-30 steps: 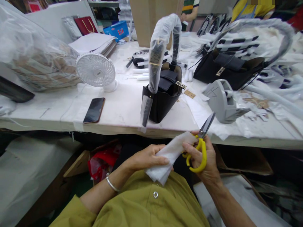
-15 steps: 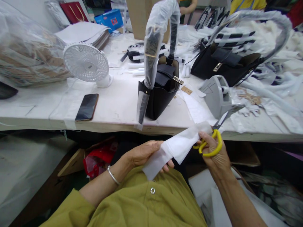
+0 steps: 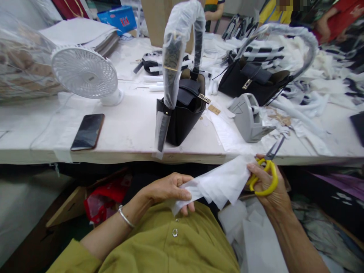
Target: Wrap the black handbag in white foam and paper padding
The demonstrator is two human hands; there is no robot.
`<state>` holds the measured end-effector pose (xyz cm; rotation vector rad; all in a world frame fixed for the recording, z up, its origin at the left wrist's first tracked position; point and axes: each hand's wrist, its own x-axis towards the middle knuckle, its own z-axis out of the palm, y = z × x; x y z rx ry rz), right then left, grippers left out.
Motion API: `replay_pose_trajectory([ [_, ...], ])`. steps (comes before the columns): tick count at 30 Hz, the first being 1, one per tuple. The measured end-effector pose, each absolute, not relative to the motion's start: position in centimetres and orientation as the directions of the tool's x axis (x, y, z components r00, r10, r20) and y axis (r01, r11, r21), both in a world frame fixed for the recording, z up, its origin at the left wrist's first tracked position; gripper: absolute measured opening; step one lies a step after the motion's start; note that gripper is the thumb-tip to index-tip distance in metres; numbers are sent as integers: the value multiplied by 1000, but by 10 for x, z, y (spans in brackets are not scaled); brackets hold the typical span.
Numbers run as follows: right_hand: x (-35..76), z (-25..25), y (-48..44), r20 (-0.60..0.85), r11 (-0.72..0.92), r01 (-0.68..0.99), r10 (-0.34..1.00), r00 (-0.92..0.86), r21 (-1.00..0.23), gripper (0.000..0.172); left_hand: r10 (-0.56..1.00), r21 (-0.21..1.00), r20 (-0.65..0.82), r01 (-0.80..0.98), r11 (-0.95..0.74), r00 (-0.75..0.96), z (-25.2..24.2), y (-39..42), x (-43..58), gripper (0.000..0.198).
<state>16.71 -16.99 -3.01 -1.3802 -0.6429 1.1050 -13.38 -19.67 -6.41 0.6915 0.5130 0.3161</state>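
Several overlapping strips of thin white tissue paper [image 3: 220, 182] stretch between my hands, over my lap. My left hand [image 3: 173, 191] pinches their left end between thumb and fingers. At the right end, my right hand [image 3: 269, 182] grips the paper with thumb and fingertips. That same hand also carries yellow-handled scissors [image 3: 271, 172], blades pointing up and to the right. Beyond the paper, a black handbag [image 3: 186, 117] stands at the table edge, its raised handle wrapped in clear plastic. A grey tape dispenser [image 3: 250, 117] sits to the right of it.
On the white table [image 3: 127, 132] are a phone [image 3: 88, 132], a white fan [image 3: 85, 72] and a stack of sheets [image 3: 82, 32]. A second black handbag [image 3: 253, 81] lies behind the dispenser, near piled white-wrapped strips [image 3: 307, 64]. Other people [image 3: 335, 21] are at the far side.
The strips have fanned out more between my hands, and my left thumb now presses on top of them. My right hand with the scissors has moved right. The view has turned slightly right.
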Motion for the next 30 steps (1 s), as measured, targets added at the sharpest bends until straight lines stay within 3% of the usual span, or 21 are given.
replay_pose_trajectory([
  [4, 163, -40, -176, -292, -198, -288, 897, 333, -937, 62, 375, 721, -313, -39, 692, 873, -70, -191, -126, 56],
  [8, 150, -54, -180, -314, -235, -311, 920, 234, -921, 59, 365, 836, -262, 21, 548, 893, -85, -183, -125, 84],
  [11, 143, -58, -180, -289, -228, -284, 937, 194, -931, 59, 427, 846, -228, -39, 531, 875, -92, -177, -121, 96],
  [14, 137, -55, -177, -247, -194, -243, 946, 210, -950, 59, 491, 812, -252, -94, 577, 834, -90, -171, -107, 91],
  [18, 129, -48, -173, -159, -100, -206, 943, 293, -973, 58, 491, 731, -367, -82, 677, 790, -83, -172, -82, 70],
  [21, 128, -50, -173, -126, -87, -132, 938, 324, -987, 58, 586, 674, -444, -178, 717, 677, -81, -176, -70, 57],
  [26, 122, -63, -186, -304, -249, -205, 901, 309, -947, 63, 801, 656, -444, -463, 596, 403, -75, -177, -63, 51],
  [30, 103, -67, -201, -370, -317, -257, 908, 195, -913, 61, 819, 550, -458, -614, 566, 345, -77, -180, -54, 50],
])
